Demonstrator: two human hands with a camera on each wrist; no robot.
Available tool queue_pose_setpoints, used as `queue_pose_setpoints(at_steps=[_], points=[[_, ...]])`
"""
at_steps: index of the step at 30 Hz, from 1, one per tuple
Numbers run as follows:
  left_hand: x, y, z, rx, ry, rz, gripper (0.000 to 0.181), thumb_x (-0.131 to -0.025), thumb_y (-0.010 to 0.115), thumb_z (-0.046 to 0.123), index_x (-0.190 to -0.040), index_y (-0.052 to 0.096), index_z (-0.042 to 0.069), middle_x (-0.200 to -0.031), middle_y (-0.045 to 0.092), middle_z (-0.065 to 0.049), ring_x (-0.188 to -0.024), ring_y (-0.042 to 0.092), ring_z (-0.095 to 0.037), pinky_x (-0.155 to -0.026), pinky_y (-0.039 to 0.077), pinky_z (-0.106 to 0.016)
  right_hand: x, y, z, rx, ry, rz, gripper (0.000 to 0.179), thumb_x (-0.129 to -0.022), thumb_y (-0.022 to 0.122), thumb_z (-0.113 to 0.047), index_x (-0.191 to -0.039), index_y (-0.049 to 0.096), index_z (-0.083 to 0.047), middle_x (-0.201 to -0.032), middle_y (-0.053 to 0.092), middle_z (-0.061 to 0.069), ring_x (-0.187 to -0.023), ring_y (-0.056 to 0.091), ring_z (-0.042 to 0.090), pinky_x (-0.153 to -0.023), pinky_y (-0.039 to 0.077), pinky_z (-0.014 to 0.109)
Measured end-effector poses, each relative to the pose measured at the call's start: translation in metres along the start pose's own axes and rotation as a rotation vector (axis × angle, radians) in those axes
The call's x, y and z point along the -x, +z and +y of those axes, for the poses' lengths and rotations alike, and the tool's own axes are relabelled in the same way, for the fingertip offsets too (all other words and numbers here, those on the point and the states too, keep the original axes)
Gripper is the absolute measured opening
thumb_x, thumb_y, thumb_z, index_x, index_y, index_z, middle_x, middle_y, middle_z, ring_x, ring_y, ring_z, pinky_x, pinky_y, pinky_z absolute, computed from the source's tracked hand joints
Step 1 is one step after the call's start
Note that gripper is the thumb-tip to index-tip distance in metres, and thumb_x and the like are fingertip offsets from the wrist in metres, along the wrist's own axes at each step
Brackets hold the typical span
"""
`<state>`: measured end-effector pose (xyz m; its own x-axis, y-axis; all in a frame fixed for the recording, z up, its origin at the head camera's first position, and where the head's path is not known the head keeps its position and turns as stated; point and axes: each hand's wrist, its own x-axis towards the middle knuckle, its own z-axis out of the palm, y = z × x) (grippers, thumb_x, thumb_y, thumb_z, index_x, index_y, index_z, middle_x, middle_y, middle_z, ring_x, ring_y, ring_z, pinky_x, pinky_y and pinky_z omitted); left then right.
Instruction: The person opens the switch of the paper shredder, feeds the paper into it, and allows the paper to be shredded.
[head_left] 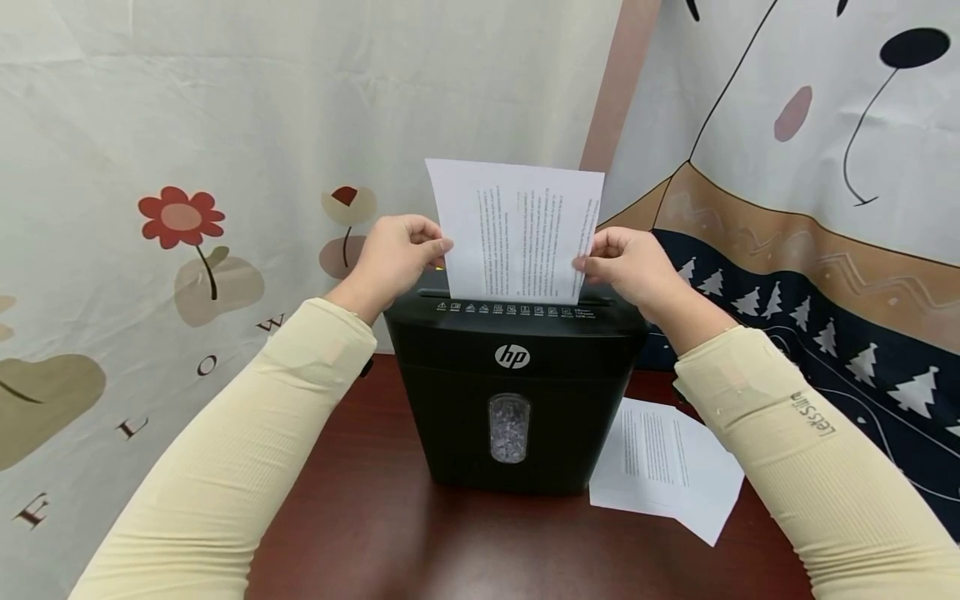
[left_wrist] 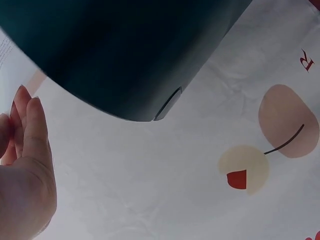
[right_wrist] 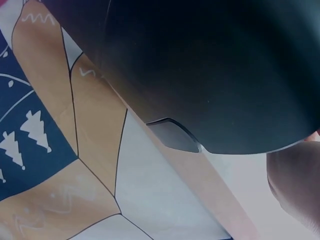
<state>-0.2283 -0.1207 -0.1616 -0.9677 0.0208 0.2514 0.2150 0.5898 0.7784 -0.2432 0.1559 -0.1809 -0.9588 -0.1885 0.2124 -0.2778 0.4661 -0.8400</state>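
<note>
A printed sheet of paper (head_left: 517, 233) stands upright with its lower edge at the slot of a black HP paper shredder (head_left: 450, 367). My left hand (head_left: 397, 254) pinches the sheet's left edge between thumb and fingers. On the opposite edge, my right hand (head_left: 630, 267) pinches it the same way, just above the shredder's top. In the left wrist view, my left hand (left_wrist: 30, 165) shows beside the dark shredder body (left_wrist: 125, 50). Only part of my right hand (right_wrist: 295, 185) appears in the right wrist view, partly hidden by the shredder (right_wrist: 210, 75).
Several printed sheets (head_left: 660, 467) lie fanned on the red-brown table (head_left: 360, 517), right of the shredder. Paper shreds (head_left: 509, 429) show through its front window. A patterned curtain (head_left: 300, 100) hangs behind, and a dark cloth with white trees (head_left: 810, 333) is at right.
</note>
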Motion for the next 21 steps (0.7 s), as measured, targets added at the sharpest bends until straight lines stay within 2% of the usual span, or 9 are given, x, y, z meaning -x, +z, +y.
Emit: queue_pose_setpoints(at_steps=[5, 9, 12, 21], points=[[-0.0006, 0.0001, -0.0033, -0.030, 0.015, -0.015, 0.015, -0.096, 0.060, 0.014, -0.097, 0.065, 0.000, -0.095, 0.069, -0.015, -0.087, 0.063, -0.026, -0.080, 0.050, -0.034, -0.0004, 0.0013, 0.0019, 0.014, 0.002, -0.006, 0.013, -0.093, 0.064, -0.011, -0.100, 0.065, 0.000, -0.107, 0.069, 0.009, -0.092, 0.063, 0.016, -0.086, 0.053, 0.035], [-0.0007, 0.0005, -0.0069, -0.070, 0.010, -0.032, 0.017, -0.096, 0.060, 0.017, -0.098, 0.066, 0.001, -0.094, 0.070, -0.015, -0.091, 0.062, -0.027, -0.080, 0.048, -0.036, 0.0001, 0.0020, 0.0039, 0.045, 0.001, -0.022, 0.016, -0.092, 0.065, -0.013, -0.101, 0.066, 0.000, -0.107, 0.069, 0.009, -0.090, 0.063, 0.015, -0.083, 0.053, 0.032], [-0.0006, -0.0001, -0.0079, -0.065, 0.004, -0.032, 0.018, -0.096, 0.061, 0.017, -0.101, 0.066, 0.001, -0.096, 0.070, -0.015, -0.093, 0.063, -0.029, -0.081, 0.048, -0.037, 0.0005, 0.0016, 0.0045, 0.058, -0.006, -0.028, 0.018, -0.092, 0.066, -0.015, -0.103, 0.066, 0.000, -0.107, 0.069, 0.010, -0.090, 0.062, 0.015, -0.081, 0.052, 0.029], [-0.0001, -0.0001, -0.0065, -0.048, 0.007, -0.023, 0.017, -0.095, 0.063, 0.017, -0.100, 0.067, 0.002, -0.093, 0.070, -0.014, -0.090, 0.062, -0.028, -0.081, 0.048, -0.037, 0.0013, -0.0005, 0.0044, 0.055, 0.003, -0.013, 0.019, -0.092, 0.066, -0.017, -0.102, 0.065, -0.001, -0.107, 0.068, 0.011, -0.091, 0.062, 0.019, -0.083, 0.052, 0.032]])
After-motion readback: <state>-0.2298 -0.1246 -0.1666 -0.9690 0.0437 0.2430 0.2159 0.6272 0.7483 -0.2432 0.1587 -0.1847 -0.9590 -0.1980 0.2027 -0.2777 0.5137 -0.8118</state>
